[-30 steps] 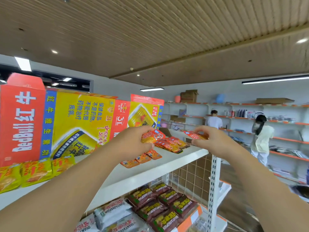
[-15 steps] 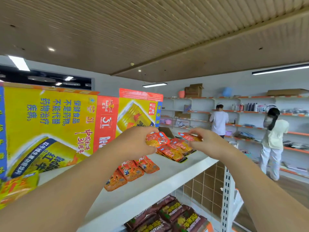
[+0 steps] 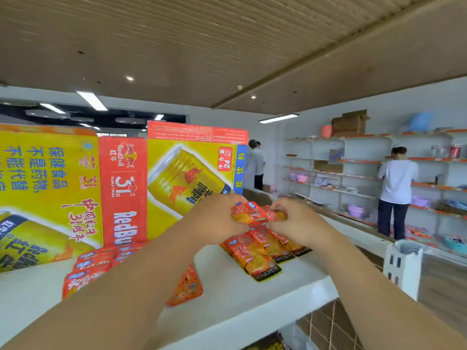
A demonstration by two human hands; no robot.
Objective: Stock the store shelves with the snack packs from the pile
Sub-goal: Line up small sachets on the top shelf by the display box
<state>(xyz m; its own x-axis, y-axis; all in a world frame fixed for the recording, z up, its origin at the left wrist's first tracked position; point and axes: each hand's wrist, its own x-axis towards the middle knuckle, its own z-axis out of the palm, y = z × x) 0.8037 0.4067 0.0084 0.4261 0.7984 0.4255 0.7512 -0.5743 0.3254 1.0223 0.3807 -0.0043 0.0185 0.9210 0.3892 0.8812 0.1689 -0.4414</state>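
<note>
- Store interior is showing a slatted brown ceiling (image 3: 227,46) that is spanning the whole upper view; white wall shelving (image 3: 353,173) with orange edges is running along the far right.
- Flattened yellow-and-red Red Bull carton (image 3: 75,193) is standing upright along the back of the white top shelf (image 3: 252,299), print upside down.
- Person in a white shirt (image 3: 396,183) is standing at the wall shelving; a second person (image 3: 256,165) is standing past the carton's right edge.
- Snack pack pile (image 3: 262,251), orange-red with dark lower edges, is lying fanned on the top shelf near its front right corner.
- Row of red packs (image 3: 88,269) is lying at the carton's foot, partly hidden by the left forearm.
- Left grip (image 3: 214,221) and right grip (image 3: 300,223) are meeting just above the pile, fingers curled, both pinching the held snack packs (image 3: 249,213); count cannot be told.
- Single orange pack (image 3: 187,286) is lying flat on the shelf beneath the left forearm.
</note>
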